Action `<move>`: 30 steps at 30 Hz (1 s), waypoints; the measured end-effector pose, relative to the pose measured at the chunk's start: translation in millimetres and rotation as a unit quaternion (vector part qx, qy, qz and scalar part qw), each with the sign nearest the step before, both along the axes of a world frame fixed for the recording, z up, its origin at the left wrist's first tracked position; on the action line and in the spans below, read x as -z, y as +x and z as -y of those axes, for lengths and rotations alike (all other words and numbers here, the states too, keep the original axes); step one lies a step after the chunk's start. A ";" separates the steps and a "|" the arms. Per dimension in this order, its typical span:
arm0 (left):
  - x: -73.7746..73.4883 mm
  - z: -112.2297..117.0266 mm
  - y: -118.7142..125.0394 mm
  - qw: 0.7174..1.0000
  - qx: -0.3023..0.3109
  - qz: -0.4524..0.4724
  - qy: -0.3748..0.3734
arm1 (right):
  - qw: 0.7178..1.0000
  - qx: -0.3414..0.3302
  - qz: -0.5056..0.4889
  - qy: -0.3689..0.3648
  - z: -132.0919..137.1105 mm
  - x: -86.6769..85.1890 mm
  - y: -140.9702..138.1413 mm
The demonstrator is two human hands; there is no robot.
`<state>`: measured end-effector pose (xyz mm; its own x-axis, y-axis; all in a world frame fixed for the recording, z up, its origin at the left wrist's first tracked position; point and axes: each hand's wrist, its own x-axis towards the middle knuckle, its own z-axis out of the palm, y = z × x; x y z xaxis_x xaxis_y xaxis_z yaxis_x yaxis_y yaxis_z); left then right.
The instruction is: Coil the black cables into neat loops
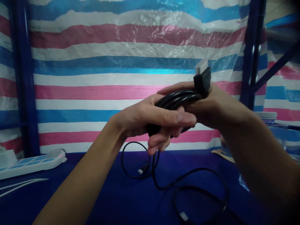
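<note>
A bundled black cable point(178, 97) is held up in front of me, its loops lying together between both hands. My left hand point(161, 117) closes on the coil from the left, with the thumb stretched across the front. From the right, my right hand point(212, 104) grips the same loops, and its fingers are partly hidden behind them. A black plug point(202, 80) with a flat, silvery end sticks up above my right hand. Below, black cable point(164, 188) hangs down and curves over the blue table, where a plug point(144, 169) and another plug point(184, 216) lie.
At the left lie a white power strip point(35, 165) with a lit red light and a white cord point(25, 182). A clear container point(266, 117) with a white lid stands at the right, partly behind my arm. Blue posts point(27, 78) frame a striped plastic sheet point(105, 93).
</note>
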<state>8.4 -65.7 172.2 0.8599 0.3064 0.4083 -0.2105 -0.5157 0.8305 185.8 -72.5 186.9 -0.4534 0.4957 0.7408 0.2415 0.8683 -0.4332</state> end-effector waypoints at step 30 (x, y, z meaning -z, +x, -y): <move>2.2 -0.9 36.2 0.890 -0.343 0.264 0.139 | 0.927 0.165 -0.226 0.249 -26.6 2.0 -14.8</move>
<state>44.7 -64.8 170.0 0.1737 0.5094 0.8428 -0.0898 -0.8441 0.5287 171.0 -45.9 184.9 0.0749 0.0965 0.9925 0.4205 0.8994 -0.1192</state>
